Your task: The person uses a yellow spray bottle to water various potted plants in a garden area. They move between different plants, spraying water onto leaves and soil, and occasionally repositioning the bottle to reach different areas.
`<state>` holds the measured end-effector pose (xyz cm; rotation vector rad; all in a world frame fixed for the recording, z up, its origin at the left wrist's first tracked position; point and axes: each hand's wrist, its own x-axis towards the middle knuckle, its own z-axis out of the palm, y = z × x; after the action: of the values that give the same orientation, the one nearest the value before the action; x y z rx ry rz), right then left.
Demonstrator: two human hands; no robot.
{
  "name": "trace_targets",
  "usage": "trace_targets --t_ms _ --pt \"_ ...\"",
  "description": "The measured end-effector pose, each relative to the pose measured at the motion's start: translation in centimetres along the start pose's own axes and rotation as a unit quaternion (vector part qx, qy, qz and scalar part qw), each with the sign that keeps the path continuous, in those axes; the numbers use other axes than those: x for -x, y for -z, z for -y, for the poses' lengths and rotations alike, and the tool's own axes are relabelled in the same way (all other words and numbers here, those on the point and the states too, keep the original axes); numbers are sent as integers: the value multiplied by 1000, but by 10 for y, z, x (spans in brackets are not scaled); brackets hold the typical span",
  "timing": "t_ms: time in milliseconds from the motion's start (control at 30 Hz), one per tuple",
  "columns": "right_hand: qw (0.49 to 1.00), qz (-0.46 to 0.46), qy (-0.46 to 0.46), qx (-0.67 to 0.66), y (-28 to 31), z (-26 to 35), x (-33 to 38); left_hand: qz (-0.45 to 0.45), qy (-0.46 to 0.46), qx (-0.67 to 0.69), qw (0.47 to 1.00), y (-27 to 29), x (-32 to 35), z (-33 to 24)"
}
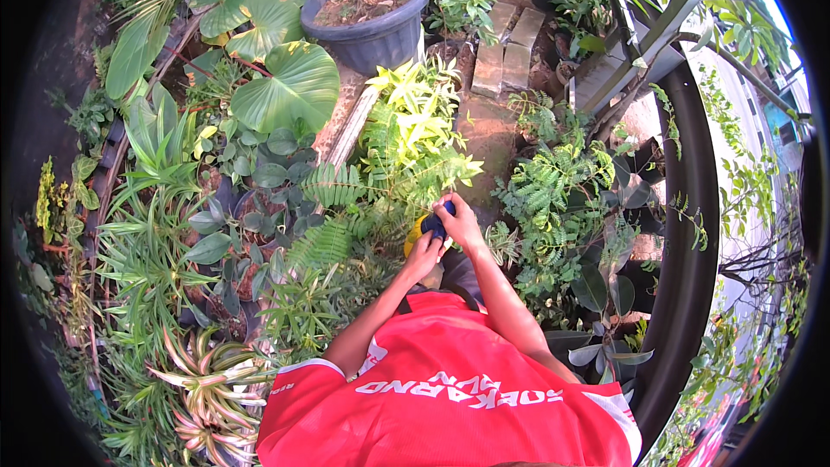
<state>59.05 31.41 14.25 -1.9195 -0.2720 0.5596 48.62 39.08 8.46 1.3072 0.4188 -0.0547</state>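
Both my hands are together in front of my red shirt, at the middle of the view. They close on a small yellow object with a dark blue top; its exact kind cannot be made out. My right hand grips the dark blue part from the right and above. My left hand is closed at its lower side, and the yellow part shows just beyond the left fingers. Fern fronds and a bright yellow-green bush grow just beyond and to the left of my hands.
A large dark plant pot stands at the far side. Paving blocks lie on the narrow path ahead. Leafy plants crowd the right, beside a thick curved black rail. Potted striped plants stand at the near left.
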Motion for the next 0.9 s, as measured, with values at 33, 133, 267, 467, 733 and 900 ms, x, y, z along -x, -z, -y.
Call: trace_targets --t_ms 33,133,267,467,733,900 --pt "1000 -7 21 15 -1 -5 -3 -4 -8 -6 1000 0 -2 3" --pt "991 -39 95 89 -3 -25 -16 -6 -27 -20 999 0 -5 5" --pt "970 4 138 202 6 -10 -39 -35 -56 -18 998 5 -13 13" --pt "959 104 96 245 13 22 -59 -70 -75 -37 994 6 -17 6" --pt "973 61 94 203 -8 39 -45 -107 -90 7 990 9 -20 -1" --pt "946 140 166 242 11 58 -68 -121 -96 16 988 3 -22 -23"
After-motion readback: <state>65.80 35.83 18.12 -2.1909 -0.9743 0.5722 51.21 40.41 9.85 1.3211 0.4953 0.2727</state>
